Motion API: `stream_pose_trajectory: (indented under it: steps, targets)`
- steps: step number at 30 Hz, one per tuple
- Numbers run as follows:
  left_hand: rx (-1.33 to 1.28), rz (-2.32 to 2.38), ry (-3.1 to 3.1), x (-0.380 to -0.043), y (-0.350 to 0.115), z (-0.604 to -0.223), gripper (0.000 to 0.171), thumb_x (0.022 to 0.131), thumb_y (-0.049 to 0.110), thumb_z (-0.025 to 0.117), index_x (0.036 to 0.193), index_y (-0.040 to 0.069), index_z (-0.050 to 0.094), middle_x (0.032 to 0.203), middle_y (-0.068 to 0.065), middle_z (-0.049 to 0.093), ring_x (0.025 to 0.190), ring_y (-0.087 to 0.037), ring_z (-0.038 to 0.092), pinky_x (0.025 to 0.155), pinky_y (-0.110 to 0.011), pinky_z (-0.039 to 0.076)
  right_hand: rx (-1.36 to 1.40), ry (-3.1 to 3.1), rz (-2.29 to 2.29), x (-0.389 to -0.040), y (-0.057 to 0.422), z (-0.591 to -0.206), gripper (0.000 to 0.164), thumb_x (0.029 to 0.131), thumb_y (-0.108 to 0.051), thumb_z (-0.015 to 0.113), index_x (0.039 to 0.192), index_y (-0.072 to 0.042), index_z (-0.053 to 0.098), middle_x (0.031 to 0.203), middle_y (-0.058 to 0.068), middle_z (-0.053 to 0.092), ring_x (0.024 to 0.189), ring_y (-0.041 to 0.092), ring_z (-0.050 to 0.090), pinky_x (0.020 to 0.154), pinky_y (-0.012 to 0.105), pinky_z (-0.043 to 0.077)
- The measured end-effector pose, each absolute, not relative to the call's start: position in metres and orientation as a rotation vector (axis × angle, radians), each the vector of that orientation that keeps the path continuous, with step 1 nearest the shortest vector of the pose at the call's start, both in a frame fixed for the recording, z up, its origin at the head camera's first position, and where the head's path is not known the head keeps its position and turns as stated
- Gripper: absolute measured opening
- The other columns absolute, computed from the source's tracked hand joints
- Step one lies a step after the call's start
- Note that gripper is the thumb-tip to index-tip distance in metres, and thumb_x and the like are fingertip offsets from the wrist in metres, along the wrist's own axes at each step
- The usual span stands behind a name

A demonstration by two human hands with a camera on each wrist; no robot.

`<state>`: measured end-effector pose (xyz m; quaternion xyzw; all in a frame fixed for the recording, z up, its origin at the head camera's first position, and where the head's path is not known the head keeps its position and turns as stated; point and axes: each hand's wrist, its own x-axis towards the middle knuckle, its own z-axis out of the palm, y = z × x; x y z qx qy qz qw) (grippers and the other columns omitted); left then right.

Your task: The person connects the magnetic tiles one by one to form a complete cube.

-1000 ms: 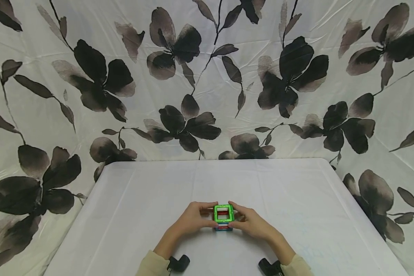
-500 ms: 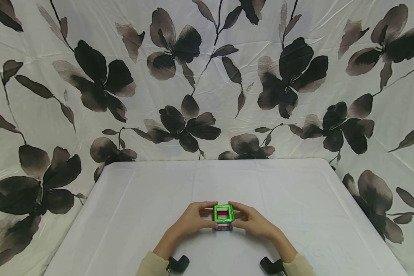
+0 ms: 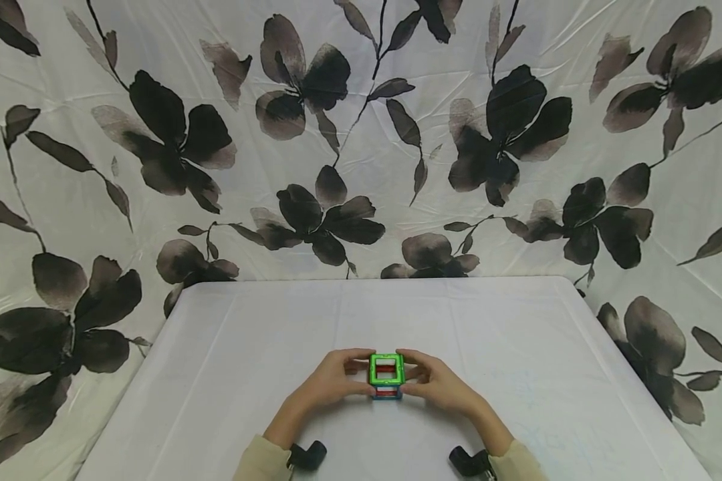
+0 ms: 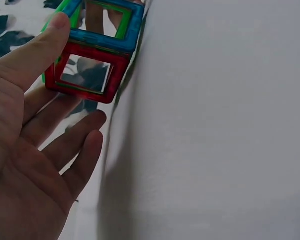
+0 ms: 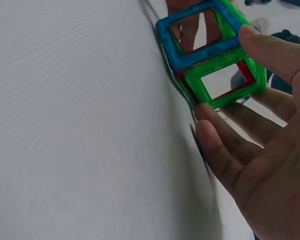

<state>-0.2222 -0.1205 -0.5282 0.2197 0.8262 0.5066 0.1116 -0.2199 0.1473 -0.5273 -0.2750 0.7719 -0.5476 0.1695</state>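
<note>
A small cube of magnetic building tiles [image 3: 387, 383] stands between both hands near the front middle of the table, a green frame on top. My left hand [image 3: 331, 379] holds its left side, thumb at the near edge and fingertips at the far one. On the opposite side my right hand [image 3: 444, 385] grips it the same way. The left wrist view shows a red tile [image 4: 118, 77] facing that palm and a blue tile [image 4: 102, 41] facing me. From the right wrist, a green tile [image 5: 237, 96] faces the palm. The tiles' centres are see-through.
A white-covered table [image 3: 277, 321] with rounded far corners spreads around the hands. Behind it hangs a pale cloth [image 3: 397, 220] printed with dark flowers. Black wrist devices [image 3: 309, 456] sit by both cuffs.
The cube and both hands have shifted slightly left and away from me over the last half second. Both hands keep their hold.
</note>
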Motion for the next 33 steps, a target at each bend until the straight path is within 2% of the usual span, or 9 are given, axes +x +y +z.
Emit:
stream_pose_trajectory:
  steps: [2,9,16,20,25,30,33]
  targets:
    - [0.640,1.478,2.432,-0.225,-0.123,-0.525,0.070,0.073,0.025,0.087,0.134,0.009,0.057,0.128,0.002,0.061,0.112,-0.015,0.060,0.097,-0.032,0.045,-0.797,2.196,-1.560,-0.223,0.144,-0.526,0.067,0.091,-0.018,0.070,0.147,0.001,0.037,0.137,0.017,0.051,0.111,0.028,0.060,0.087,0.031,0.050]
    - [0.625,1.429,2.451,-0.241,-0.133,-0.521,0.071,0.075,0.030,0.086,0.136,0.009,0.056,0.129,0.004,0.060,0.115,-0.017,0.058,0.095,-0.037,0.046,-0.795,2.153,-1.613,-0.233,0.132,-0.513,0.064,0.091,-0.004,0.067,0.145,0.009,0.034,0.138,0.027,0.047,0.112,0.039,0.058,0.090,0.042,0.049]
    - [0.612,1.450,2.424,-0.248,-0.134,-0.526,0.069,0.076,0.028,0.085,0.136,0.010,0.056,0.130,0.001,0.060,0.116,-0.020,0.058,0.095,-0.042,0.046,-0.790,2.131,-1.617,-0.233,0.130,-0.500,0.063,0.090,-0.004,0.069,0.142,0.010,0.037,0.136,0.029,0.048,0.110,0.041,0.058,0.090,0.044,0.049]
    - [0.604,1.473,2.417,-0.248,-0.135,-0.529,0.068,0.076,0.027,0.085,0.136,0.011,0.056,0.129,0.000,0.061,0.116,-0.021,0.057,0.095,-0.043,0.045,-0.797,2.116,-1.619,-0.232,0.130,-0.497,0.063,0.090,-0.003,0.068,0.142,0.011,0.037,0.135,0.030,0.048,0.111,0.041,0.057,0.089,0.041,0.049]
    - [0.617,1.463,2.424,-0.249,-0.134,-0.532,0.069,0.076,0.028,0.085,0.136,0.011,0.056,0.129,0.000,0.060,0.117,-0.021,0.057,0.095,-0.044,0.045,-0.758,2.122,-1.611,-0.234,0.133,-0.503,0.067,0.088,-0.001,0.070,0.144,0.009,0.035,0.136,0.028,0.048,0.112,0.041,0.057,0.085,0.034,0.051]
    - [0.618,1.421,2.460,-0.247,-0.139,-0.531,0.072,0.075,0.031,0.086,0.137,0.012,0.055,0.131,-0.002,0.059,0.117,-0.023,0.056,0.096,-0.046,0.044,-0.747,2.183,-1.585,-0.241,0.140,-0.521,0.072,0.086,-0.001,0.072,0.146,0.005,0.033,0.141,0.025,0.044,0.113,0.039,0.056,0.085,0.039,0.051]
    - [0.609,1.395,2.496,-0.246,-0.149,-0.530,0.071,0.077,0.031,0.084,0.138,0.010,0.054,0.133,-0.004,0.058,0.118,-0.023,0.055,0.097,-0.047,0.043,-0.756,2.268,-1.552,-0.246,0.151,-0.526,0.065,0.089,-0.007,0.071,0.144,0.003,0.038,0.141,0.024,0.045,0.112,0.036,0.057,0.088,0.042,0.050]
